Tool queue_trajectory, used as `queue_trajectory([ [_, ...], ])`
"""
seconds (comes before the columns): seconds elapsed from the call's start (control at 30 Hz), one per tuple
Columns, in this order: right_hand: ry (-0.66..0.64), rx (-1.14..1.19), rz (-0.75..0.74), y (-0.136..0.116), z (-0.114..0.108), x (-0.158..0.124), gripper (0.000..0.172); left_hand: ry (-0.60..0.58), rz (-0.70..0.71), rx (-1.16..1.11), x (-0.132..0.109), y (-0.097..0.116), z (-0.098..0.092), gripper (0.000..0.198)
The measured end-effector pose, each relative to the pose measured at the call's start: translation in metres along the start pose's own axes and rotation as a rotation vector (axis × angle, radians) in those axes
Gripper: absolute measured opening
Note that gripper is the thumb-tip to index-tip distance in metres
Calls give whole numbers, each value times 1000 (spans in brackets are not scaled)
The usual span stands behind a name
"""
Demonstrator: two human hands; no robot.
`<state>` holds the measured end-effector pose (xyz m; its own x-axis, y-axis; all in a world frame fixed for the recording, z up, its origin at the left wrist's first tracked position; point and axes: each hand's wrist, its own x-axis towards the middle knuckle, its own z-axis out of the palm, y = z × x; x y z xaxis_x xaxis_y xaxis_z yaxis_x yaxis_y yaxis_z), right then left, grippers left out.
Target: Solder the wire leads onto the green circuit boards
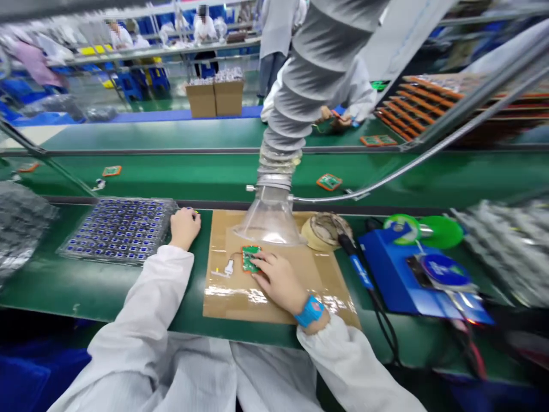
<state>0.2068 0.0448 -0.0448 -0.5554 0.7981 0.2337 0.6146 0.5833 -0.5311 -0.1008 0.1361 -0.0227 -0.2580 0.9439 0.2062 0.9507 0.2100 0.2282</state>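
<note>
My right hand (281,281), with a blue wrist strap, lies over the right part of a green circuit board (249,258) with an orange edge. Its fingertips rest on the board, and the thumb is at the lower edge. A thin wire runs left from the board towards a small white connector piece (229,267) on the cardboard sheet (240,306). Beside the right edge of a clear plastic tray (122,229) holding rows of small blue-and-white parts, my left hand (185,228) is closed, fingers curled. Whatever its fingertips may hold is too small to make out.
A clear fume hood (272,220) on a grey hose hangs just above the board. To the right are a tape roll (328,229), a soldering iron (358,266) and a blue solder feeder (397,274). Boards lie on the green belt (193,174) behind; a co-worker sits beyond.
</note>
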Motion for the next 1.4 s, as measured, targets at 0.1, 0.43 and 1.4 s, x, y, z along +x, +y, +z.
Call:
queue_trajectory([
  [0.1, 128, 158, 74, -3, -3, -13, 24, 56, 113, -363, -17, -3, -8, 19],
  [0.43, 1126, 1213, 702, 49, -35, -28, 47, -735, 152, -981, -86, 45, -28, 27],
  [1.4, 677, 932, 525, -70, 17, 1, 41, -658, 269, -960, -106, 76, -37, 24],
])
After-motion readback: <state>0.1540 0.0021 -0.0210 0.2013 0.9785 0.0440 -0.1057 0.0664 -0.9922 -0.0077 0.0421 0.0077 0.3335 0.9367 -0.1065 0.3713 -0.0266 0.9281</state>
